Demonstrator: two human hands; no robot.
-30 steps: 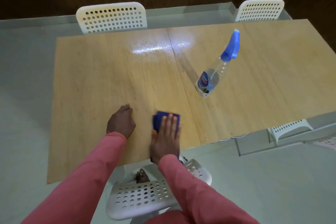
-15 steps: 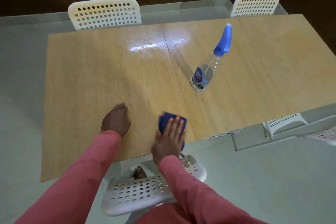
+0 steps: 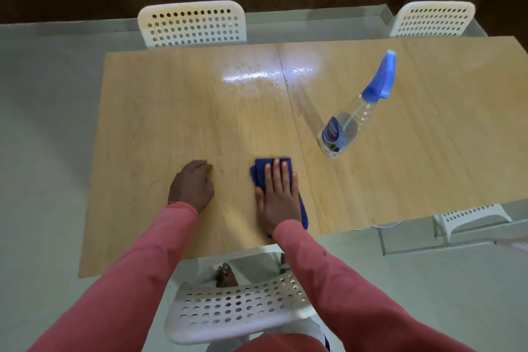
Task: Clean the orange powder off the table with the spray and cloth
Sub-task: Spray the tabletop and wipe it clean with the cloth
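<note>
My right hand [image 3: 278, 191] lies flat with straight fingers on a dark blue cloth [image 3: 260, 171], pressing it onto the wooden table [image 3: 160, 111] near its front edge. My left hand [image 3: 193, 184] rests on the table to the left of the cloth, fingers curled under, holding nothing. A clear spray bottle [image 3: 355, 117] with a blue trigger head stands upright to the right of the table's seam. A wet, shiny patch [image 3: 251, 77] glistens at the far middle of the table. I see no orange powder on the wood.
Two white perforated chairs stand behind the table, one at the far left [image 3: 193, 23] and one at the far right [image 3: 433, 18]. Another white chair [image 3: 243, 308] sits right in front of me under the front edge. A further chair [image 3: 471, 218] shows at the right.
My right hand has slid the cloth back and forth near the front edge, ending slightly farther from me. My left hand stayed in place. The bottle has not moved.
</note>
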